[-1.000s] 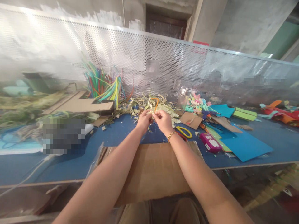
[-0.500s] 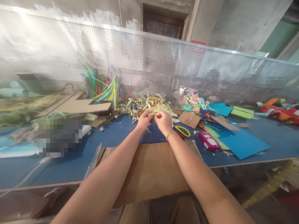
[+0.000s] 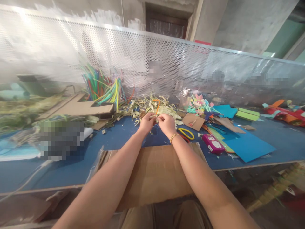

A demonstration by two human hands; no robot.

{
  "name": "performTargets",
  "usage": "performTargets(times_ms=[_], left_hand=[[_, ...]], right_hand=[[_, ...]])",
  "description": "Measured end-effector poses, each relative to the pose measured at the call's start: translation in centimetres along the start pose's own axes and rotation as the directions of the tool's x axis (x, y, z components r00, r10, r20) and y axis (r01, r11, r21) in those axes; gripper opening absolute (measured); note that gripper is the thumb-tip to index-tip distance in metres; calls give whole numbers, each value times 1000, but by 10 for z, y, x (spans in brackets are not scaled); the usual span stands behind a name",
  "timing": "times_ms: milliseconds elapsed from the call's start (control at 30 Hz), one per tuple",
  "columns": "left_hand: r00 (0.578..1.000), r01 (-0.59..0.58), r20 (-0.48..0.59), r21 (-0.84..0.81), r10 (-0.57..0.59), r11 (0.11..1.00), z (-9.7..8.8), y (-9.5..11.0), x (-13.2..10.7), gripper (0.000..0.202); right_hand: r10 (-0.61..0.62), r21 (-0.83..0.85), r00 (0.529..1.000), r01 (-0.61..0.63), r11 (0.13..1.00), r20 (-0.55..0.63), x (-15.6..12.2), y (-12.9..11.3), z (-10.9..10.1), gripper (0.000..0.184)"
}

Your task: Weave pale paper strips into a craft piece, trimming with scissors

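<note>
My left hand [image 3: 146,122] and my right hand [image 3: 167,123] meet close together above the blue table, fingers closed in a pinch. Between the fingertips rises a thin orange pipe cleaner [image 3: 157,105], bent over at its top. Its lower end is hidden by my fingers, and a small pale piece at the fingertips is too small to name. Just behind the hands spreads a heap of dry pale husk strips [image 3: 170,110]. Scissors with yellow handles [image 3: 187,133] lie to the right of my right wrist.
A brown cardboard sheet [image 3: 157,175] lies under my forearms at the table's front edge. Coloured pipe cleaners [image 3: 100,84] stand at the back left beside cut cardboard [image 3: 78,108]. Rightward are a glass bottle [image 3: 185,99], a purple box [image 3: 213,143] and blue paper [image 3: 252,148].
Both hands stay in nearly the same place, with only a slight shift of the fingers around the pipe cleaner. Everything else is unchanged.
</note>
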State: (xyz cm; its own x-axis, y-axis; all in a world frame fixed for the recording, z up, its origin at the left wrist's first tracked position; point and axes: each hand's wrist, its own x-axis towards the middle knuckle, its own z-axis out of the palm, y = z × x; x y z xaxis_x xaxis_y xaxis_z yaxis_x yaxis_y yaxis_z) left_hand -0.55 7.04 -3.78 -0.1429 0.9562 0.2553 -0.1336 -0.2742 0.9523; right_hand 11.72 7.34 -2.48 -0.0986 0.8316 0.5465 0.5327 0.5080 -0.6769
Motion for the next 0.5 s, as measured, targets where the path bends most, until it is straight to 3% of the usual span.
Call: performTargets(times_ms=[100, 200, 333, 500], left_hand=[[1000, -23, 15, 20, 23, 1000, 0, -3, 1, 15], [998, -27, 55, 58, 24, 998, -1, -4, 1, 12], [998, -52, 53, 130, 45, 990, -1, -6, 2, 11], [999, -38, 36, 93, 35, 995, -1, -11, 4, 18]], right_hand=[[153, 154, 988, -154, 976, 12, 1, 2, 3, 6], [230, 261, 971, -237, 936, 58, 1, 2, 3, 14], [218, 296, 973, -231, 927, 76, 2, 2, 0, 6], [188, 269, 980, -201, 942, 71, 2, 2, 0, 4]])
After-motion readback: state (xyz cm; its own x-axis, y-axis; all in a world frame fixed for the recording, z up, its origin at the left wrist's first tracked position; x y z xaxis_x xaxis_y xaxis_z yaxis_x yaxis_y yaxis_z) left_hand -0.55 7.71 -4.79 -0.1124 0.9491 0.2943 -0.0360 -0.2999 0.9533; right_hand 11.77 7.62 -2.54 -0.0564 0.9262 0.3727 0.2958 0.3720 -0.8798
